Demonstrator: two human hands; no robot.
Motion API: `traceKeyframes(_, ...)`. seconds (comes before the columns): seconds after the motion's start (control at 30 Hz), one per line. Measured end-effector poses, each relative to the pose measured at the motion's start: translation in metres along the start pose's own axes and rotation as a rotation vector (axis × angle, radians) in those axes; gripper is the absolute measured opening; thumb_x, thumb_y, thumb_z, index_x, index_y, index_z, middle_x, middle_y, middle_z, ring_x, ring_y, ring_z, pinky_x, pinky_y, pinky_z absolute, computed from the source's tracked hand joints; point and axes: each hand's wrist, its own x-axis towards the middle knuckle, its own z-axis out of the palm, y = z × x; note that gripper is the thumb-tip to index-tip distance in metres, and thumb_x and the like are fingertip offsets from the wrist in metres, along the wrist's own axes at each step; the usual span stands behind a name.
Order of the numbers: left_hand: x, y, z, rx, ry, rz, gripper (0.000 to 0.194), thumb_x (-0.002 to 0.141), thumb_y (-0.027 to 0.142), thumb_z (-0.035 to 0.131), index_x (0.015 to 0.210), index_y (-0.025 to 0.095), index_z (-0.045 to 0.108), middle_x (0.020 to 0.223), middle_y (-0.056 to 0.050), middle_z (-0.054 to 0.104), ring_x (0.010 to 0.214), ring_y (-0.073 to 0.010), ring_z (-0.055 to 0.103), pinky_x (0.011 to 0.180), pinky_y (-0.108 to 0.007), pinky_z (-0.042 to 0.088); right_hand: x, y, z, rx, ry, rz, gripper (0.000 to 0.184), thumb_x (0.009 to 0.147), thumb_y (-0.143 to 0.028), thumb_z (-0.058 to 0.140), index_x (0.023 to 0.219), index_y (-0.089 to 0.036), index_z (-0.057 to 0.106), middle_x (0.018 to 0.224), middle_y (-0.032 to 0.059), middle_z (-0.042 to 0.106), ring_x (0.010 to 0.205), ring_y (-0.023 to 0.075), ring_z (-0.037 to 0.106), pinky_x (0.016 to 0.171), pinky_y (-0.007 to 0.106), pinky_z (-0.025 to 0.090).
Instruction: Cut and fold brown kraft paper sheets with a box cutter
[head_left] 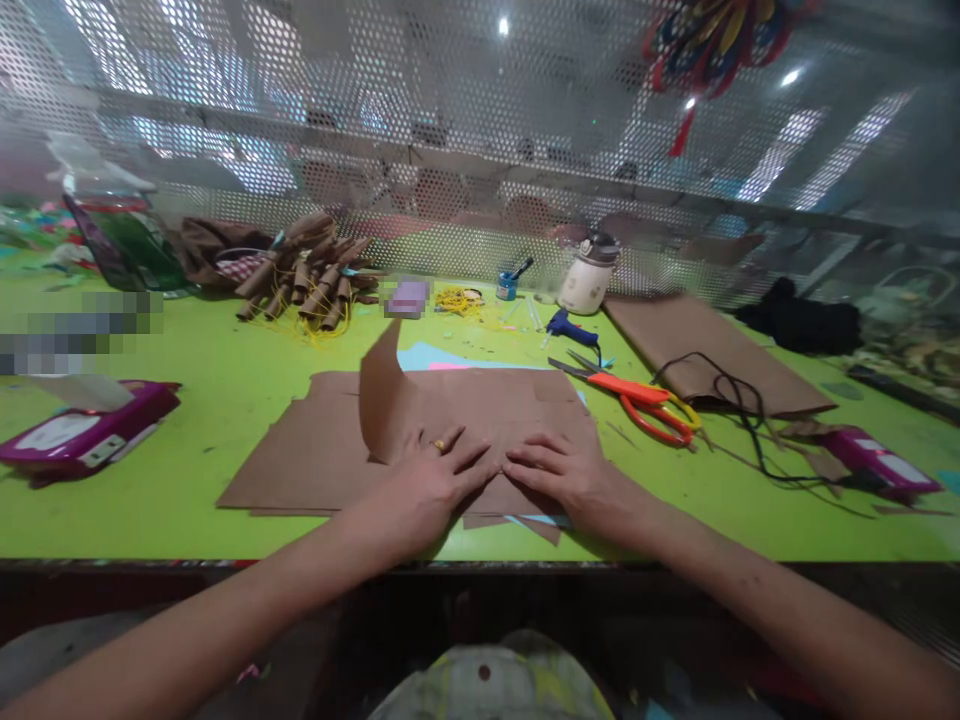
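Brown paper sheets (315, 455) lie stacked on the green table (187, 400) in front of me. My left hand (431, 480) lies flat on the top sheet with fingers spread, a ring on one finger. My right hand (562, 470) presses flat beside it, fingertips nearly meeting the left ones. One corner flap of the brown paper (382, 395) stands curled up just left of my left hand. Light blue and pink sheets (435, 357) peek out from under the brown stack.
Orange-handled scissors (637, 400) and a blue glue gun (571, 330) lie right of the paper. More brown paper (705, 340) with a black cord (739, 400) sits at right. Rolled brown tubes (307, 280) are at back left. Pink boxes (82, 435) (885, 465) sit at both sides.
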Motion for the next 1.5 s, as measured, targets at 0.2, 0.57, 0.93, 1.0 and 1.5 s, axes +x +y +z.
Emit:
traceKeyframes(0.2,-0.002,0.003,-0.006,-0.042,0.013,0.003,0.051,0.096,0.013,0.035,0.144,0.028,0.039,0.148,-0.01,0.044,0.137,-0.0357,0.037,0.104,-0.061,0.035,-0.002,-0.003,0.001,0.007,-0.069,0.034,0.043,0.095,-0.014,0.045,0.137,-0.015,0.052,0.129,0.0159,0.061,0.116,0.0282,0.05,0.094,0.048,0.049)
traceKeyframes(0.57,-0.004,-0.005,-0.026,-0.084,-0.068,0.091,0.053,0.096,0.051,0.04,0.14,0.023,0.047,0.149,-0.018,0.041,0.139,-0.0426,0.03,0.099,-0.069,0.036,-0.017,-0.001,0.002,0.088,0.047,0.1,0.037,0.091,-0.005,0.044,0.122,-0.01,0.064,0.126,0.0191,0.063,0.123,0.0273,0.053,0.099,0.048,0.05)
traceKeyframes(0.93,-0.019,-0.032,-0.031,-0.219,-0.11,0.148,0.061,0.091,0.053,0.051,0.144,0.023,0.044,0.157,-0.015,0.027,0.146,-0.0366,0.017,0.114,-0.056,0.027,-0.036,0.002,0.008,0.198,0.228,0.147,0.035,0.091,-0.004,0.044,0.119,-0.013,0.063,0.121,0.0188,0.065,0.123,0.0249,0.056,0.098,0.046,0.053)
traceKeyframes(1.0,-0.021,-0.032,-0.034,-0.239,-0.089,0.109,0.054,0.093,0.05,0.05,0.138,0.021,0.052,0.156,-0.015,0.029,0.145,-0.0339,0.02,0.113,-0.052,0.032,-0.034,0.002,0.006,0.207,0.234,0.14,0.032,0.092,-0.006,0.044,0.115,-0.014,0.065,0.117,0.0171,0.067,0.12,0.0246,0.057,0.095,0.045,0.055)
traceKeyframes(1.5,-0.028,-0.034,-0.04,-0.22,-0.04,0.092,0.04,0.094,0.04,0.051,0.127,0.021,0.063,0.145,-0.013,0.049,0.136,-0.0288,0.042,0.109,-0.045,0.041,-0.037,0.004,0.006,0.231,0.289,0.127,0.028,0.092,-0.008,0.047,0.111,-0.015,0.066,0.114,0.0157,0.069,0.112,0.0239,0.06,0.091,0.047,0.055)
